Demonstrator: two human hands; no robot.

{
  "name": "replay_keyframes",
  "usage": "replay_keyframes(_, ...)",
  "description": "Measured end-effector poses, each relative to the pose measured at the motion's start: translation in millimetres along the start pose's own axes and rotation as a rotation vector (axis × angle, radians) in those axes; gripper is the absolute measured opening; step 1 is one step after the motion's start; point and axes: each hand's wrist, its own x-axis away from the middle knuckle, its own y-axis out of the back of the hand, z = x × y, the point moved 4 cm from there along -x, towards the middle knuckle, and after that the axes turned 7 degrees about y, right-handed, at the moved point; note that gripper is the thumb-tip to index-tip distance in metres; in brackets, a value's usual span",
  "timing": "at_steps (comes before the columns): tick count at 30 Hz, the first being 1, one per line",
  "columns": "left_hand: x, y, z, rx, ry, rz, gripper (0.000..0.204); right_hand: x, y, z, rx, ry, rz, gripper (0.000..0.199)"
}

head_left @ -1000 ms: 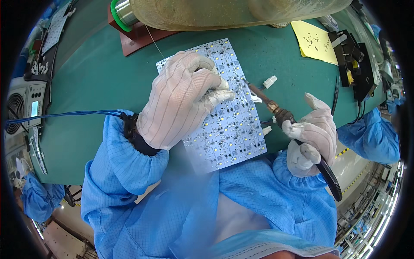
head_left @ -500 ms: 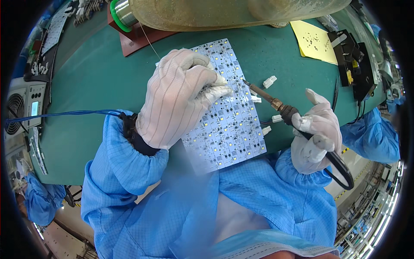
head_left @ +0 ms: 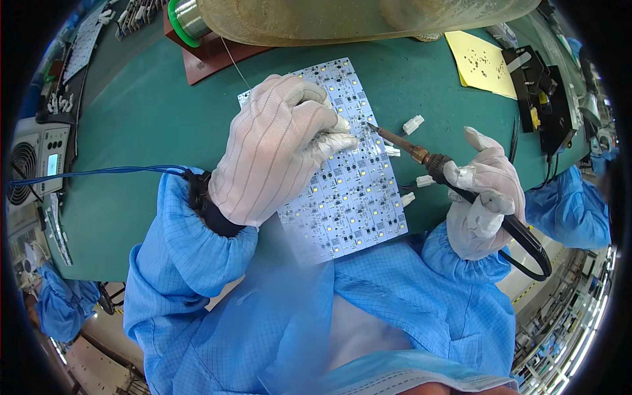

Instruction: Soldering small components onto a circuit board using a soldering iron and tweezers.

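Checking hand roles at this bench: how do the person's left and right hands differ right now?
The left hand lies palm-down on the white circuit board, fingers pinching at it; the right hand grips the soldering iron beside the board, its tip touching the board. Both wear white striped gloves and blue sleeves.

A grey unit at the green bench's left edge carries a small pale-blue rectangular screen; a yellow paper sheet lies near the far right corner
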Motion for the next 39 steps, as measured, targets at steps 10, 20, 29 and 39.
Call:
replay_keyframes(10, -4, 2, 0, 0.008, 0.001, 0.02, 0.029, -5, 4, 6, 0.067, -0.017, -0.003, 0.066)
replay_keyframes(20, -5, 19, 2, 0.0, 0.075, -0.023, 0.022, 9, 14, -1, -0.143, 0.026, -0.162, 0.049)
replay_keyframes(29, 17, 40, -3, -0.016, 0.138, 0.028, 0.022, 0, 26, 4, 0.272, -0.224, -0.394, 0.05)
replay_keyframes(39, 18, 52, 2, -0.045, 0.162, -0.03, 0.021, -53, 21, -49, 0.407, -0.123, -0.103, 0.027)
